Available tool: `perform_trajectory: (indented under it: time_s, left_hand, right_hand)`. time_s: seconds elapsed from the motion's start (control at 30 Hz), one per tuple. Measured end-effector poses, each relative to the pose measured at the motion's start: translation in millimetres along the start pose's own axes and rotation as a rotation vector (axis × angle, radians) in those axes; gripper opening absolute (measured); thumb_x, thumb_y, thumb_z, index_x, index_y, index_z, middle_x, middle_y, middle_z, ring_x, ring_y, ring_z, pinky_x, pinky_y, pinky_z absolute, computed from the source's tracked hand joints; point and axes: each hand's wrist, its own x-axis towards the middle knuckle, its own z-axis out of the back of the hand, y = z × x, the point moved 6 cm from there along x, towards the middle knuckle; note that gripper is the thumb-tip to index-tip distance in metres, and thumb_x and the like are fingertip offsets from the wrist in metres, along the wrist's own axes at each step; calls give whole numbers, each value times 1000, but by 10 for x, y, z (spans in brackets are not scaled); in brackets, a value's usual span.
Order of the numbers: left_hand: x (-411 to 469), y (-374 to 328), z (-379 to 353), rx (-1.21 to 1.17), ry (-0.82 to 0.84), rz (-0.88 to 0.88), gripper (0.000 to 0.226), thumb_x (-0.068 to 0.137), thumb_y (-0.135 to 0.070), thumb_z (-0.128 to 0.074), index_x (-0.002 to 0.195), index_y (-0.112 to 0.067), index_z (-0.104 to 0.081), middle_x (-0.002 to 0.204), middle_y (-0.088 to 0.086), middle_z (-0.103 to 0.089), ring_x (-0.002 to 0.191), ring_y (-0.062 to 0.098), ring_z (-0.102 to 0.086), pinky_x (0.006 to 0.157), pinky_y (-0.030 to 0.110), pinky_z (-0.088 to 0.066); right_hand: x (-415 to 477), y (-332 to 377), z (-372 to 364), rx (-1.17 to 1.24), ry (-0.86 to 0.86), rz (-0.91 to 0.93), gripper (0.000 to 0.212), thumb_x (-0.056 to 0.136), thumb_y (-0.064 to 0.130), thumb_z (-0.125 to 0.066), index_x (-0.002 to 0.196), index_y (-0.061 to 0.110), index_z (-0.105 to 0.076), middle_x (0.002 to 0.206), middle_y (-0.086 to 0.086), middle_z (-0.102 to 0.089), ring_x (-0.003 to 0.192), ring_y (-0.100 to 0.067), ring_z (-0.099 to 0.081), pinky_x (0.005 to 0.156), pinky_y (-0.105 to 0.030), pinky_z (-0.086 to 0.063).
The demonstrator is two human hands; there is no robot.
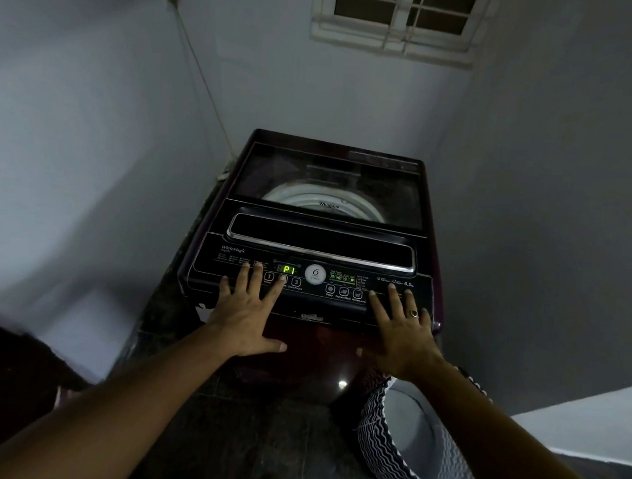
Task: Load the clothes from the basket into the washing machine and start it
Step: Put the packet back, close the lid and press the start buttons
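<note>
A dark maroon top-loading washing machine (318, 239) stands in the corner with its glass lid closed; the drum rim shows through it. The control panel (315, 277) is lit and its green display (289, 270) reads P1. My left hand (249, 310) lies flat with fingers spread on the panel's left side, the index fingertip on a round button near the display. My right hand (402, 329), wearing a ring, rests spread on the panel's right edge. The laundry basket (415, 439), black-and-white zigzag with a pale lining, stands on the floor at the machine's right and looks empty.
Pale walls close in on the left, back and right. A barred window (395, 13) sits high behind the machine. A cord (202, 76) runs down the left wall to the machine. The floor (250, 443) is dark stone tile. A dark object lies at lower left.
</note>
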Motion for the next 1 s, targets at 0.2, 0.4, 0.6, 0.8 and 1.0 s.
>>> perform_trajectory:
  time_s: [0.2, 0.4, 0.6, 0.8, 1.0]
  left_hand:
    - [21, 4, 0, -25, -10, 5, 132, 61, -91, -55, 153, -32, 19, 162, 21, 17, 150, 42, 11, 117, 66, -12]
    - [-12, 2, -50, 8, -22, -1, 135, 61, -92, -52, 151, -29, 28, 159, 23, 25, 148, 42, 18, 117, 66, -10]
    - [6, -12, -14, -23, -19, 5, 132, 64, -87, -58, 153, -30, 21, 161, 22, 20, 149, 43, 16, 117, 66, -10]
    - [-3, -3, -67, -3, -26, -1, 135, 62, -90, -55, 151, -29, 27, 159, 23, 27, 148, 43, 20, 117, 66, -9]
    - [11, -3, -76, -18, -10, -1, 137, 61, -90, -56, 150, -29, 29, 158, 23, 29, 147, 43, 23, 117, 66, -7]
  right_hand:
    - [0, 21, -50, -11, 6, 1, 127, 69, 91, -46, 156, 28, 22, 163, -17, 26, 149, -46, 20, 118, -69, -5]
    - [-6, 14, -42, 9, 5, 3, 128, 68, 94, -43, 157, 28, 20, 164, -16, 25, 149, -46, 20, 118, -68, -3]
    - [-5, 7, -54, 31, 7, 1, 128, 67, 94, -43, 156, 30, 21, 163, -15, 27, 149, -44, 23, 118, -69, -1]
    - [-6, 2, -45, 40, 12, 7, 128, 66, 94, -44, 156, 29, 21, 163, -15, 28, 148, -44, 23, 118, -68, 0]
    - [-4, 2, -58, 33, 13, 9, 129, 66, 95, -44, 156, 29, 22, 163, -15, 27, 148, -45, 24, 118, -68, 0]
